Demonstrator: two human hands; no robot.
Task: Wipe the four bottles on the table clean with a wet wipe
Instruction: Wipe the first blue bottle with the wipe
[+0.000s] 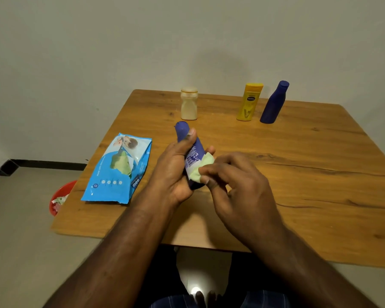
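Observation:
My left hand (176, 170) grips a dark blue bottle (192, 150) tilted above the wooden table (298, 174), its cap pointing away from me. My right hand (236, 181) pinches a pale green wet wipe (201, 168) against the bottle's lower side. At the back of the table stand three other bottles: a cream one (189, 103) in the middle, a yellow one (249, 102) to the right, and a second dark blue one (274, 103) beside it.
A blue pack of wet wipes (118, 168) lies flat on the table's left part. A red bin (60, 197) with crumpled wipes sits on the floor beyond the left edge. A wall rises close behind the table.

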